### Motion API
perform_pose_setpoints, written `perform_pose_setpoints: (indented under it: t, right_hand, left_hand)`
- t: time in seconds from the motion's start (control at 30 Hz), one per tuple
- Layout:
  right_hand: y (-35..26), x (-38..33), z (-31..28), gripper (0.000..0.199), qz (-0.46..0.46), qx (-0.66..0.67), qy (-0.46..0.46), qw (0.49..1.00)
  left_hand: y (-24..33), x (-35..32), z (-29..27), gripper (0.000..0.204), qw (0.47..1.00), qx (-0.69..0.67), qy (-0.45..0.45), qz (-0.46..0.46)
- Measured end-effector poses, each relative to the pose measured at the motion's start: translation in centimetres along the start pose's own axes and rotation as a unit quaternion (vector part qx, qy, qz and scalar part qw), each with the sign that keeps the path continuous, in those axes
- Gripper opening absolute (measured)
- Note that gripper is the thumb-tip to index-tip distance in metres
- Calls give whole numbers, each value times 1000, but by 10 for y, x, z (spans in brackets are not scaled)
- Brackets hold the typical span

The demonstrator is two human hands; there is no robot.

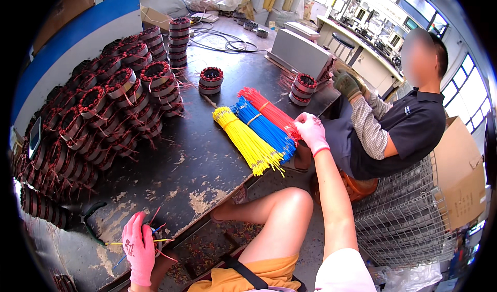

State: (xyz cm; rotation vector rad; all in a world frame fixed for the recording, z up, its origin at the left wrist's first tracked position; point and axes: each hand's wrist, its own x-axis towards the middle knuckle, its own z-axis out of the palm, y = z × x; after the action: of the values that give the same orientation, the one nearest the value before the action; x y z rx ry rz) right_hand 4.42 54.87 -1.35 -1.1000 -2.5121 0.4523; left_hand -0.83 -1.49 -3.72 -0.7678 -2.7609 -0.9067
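My left hand (pixel 138 248), in a pink glove, is closed round a wound motor stator at the near table edge. The hand hides most of it; yellow, blue and red wires stick out around the fingers. My right hand (pixel 311 131), also gloved in pink, reaches out to the near end of a bundle of red wires (pixel 269 112), its fingers closed on the wire ends. Beside that lie a blue wire bundle (pixel 263 126) and a yellow wire bundle (pixel 247 139), each tied with a band. Dark-handled pliers (pixel 91 223) rest left of my left hand.
A large heap of stators (pixel 111 103) fills the table's left side. Single stators stand at the far middle (pixel 210 81) and right edge (pixel 302 89). A co-worker (pixel 404 121) with gloved hands sits at right, near a wire-mesh cage (pixel 404 214) and a cardboard box (pixel 458 173).
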Motion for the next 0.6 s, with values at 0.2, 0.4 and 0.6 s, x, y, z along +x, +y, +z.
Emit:
perform_pose_setpoints:
  t: [0.2,0.4,0.6]
  right_hand:
    - [57,45,7,18,77,217,-128,965]
    - [36,51,-9,12,130,361,-148,911]
    - [28,52,-16,16,131,336,-173,916]
  left_hand:
    - [4,2,5,32,1000,-18,1,9]
    - [-3,0,6,33,1000,-19,13,15]
    - [-7,-1,7,33,1000,-12,22,19]
